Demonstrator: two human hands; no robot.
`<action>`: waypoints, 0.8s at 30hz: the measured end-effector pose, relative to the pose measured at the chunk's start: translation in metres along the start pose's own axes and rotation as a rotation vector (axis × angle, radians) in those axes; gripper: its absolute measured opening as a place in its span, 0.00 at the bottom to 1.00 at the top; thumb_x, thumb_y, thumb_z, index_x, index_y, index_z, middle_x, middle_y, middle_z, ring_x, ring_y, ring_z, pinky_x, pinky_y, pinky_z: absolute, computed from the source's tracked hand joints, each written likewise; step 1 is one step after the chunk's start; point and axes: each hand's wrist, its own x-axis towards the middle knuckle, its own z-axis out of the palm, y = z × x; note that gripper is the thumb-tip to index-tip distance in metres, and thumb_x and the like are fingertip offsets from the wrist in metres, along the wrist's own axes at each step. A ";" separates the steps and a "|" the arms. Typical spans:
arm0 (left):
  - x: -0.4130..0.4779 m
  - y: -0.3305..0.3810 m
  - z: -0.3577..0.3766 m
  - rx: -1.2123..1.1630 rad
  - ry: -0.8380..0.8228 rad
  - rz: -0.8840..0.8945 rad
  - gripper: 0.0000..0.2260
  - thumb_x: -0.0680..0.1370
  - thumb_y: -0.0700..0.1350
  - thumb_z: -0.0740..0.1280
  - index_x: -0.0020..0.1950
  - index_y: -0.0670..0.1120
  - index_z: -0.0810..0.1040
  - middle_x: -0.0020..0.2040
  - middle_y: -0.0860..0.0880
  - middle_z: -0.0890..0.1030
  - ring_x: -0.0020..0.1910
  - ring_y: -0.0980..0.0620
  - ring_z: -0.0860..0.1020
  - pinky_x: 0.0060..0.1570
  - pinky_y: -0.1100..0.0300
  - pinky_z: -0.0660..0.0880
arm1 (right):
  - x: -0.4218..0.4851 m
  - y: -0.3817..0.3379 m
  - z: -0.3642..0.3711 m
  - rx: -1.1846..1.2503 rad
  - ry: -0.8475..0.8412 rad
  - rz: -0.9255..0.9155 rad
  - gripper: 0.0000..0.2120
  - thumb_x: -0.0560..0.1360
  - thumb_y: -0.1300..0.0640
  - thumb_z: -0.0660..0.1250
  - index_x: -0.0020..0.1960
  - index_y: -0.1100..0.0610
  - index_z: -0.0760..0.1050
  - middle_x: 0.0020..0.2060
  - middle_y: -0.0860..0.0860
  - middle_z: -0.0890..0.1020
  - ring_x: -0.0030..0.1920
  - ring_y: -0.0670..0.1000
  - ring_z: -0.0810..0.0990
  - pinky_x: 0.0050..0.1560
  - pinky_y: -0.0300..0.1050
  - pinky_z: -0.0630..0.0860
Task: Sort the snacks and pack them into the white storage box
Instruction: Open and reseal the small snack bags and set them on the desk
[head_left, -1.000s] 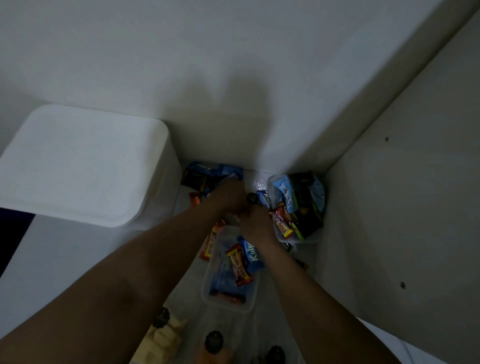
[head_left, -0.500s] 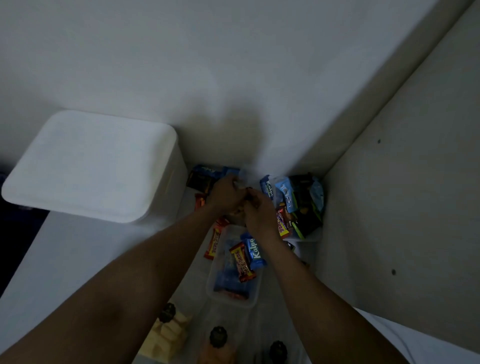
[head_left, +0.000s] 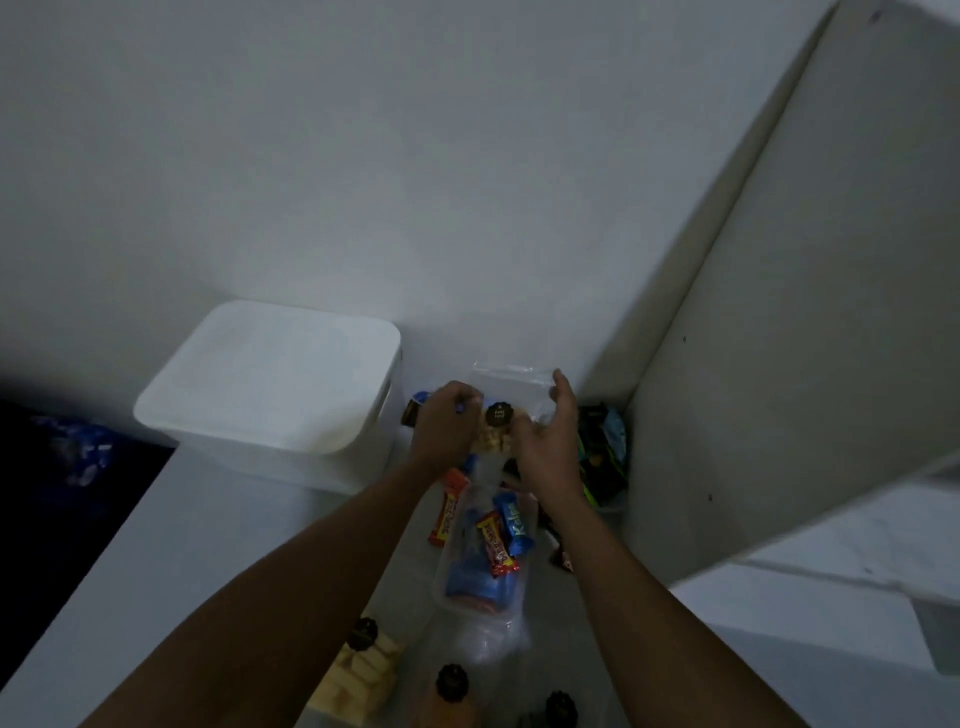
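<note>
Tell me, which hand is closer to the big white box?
Left. The left hand sits just beside the white storage box; the right hand is farther away, holding a clear bag.

White storage box (head_left: 270, 374), lidded, left of wrapped snacks (head_left: 493, 540)

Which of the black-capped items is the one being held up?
The clear bag with the black cap, raised between the left hand and right hand. The other three caps stand low along the frame's bottom edge, untouched.

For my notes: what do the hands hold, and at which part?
Both hands, left and right, hold a clear bag; the exact grip points are unclear.
</note>
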 end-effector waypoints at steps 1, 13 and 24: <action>-0.006 0.007 -0.005 -0.023 0.005 0.029 0.06 0.80 0.39 0.64 0.51 0.40 0.79 0.46 0.46 0.81 0.47 0.48 0.79 0.46 0.60 0.72 | -0.006 -0.006 -0.005 0.026 -0.011 -0.002 0.30 0.80 0.60 0.64 0.78 0.48 0.56 0.73 0.50 0.65 0.52 0.33 0.76 0.54 0.36 0.76; -0.085 0.096 -0.025 -0.217 0.101 0.211 0.15 0.84 0.51 0.56 0.59 0.48 0.80 0.44 0.52 0.82 0.46 0.59 0.80 0.43 0.65 0.73 | -0.077 -0.068 -0.079 0.064 0.109 -0.311 0.17 0.80 0.59 0.66 0.67 0.49 0.71 0.53 0.48 0.80 0.54 0.44 0.79 0.52 0.33 0.76; -0.142 0.170 -0.046 -0.599 0.136 0.121 0.12 0.83 0.49 0.61 0.59 0.50 0.82 0.48 0.49 0.84 0.46 0.51 0.84 0.50 0.50 0.80 | -0.110 -0.137 -0.118 0.429 -0.009 -0.328 0.08 0.76 0.65 0.69 0.51 0.56 0.74 0.43 0.56 0.84 0.47 0.58 0.86 0.50 0.54 0.82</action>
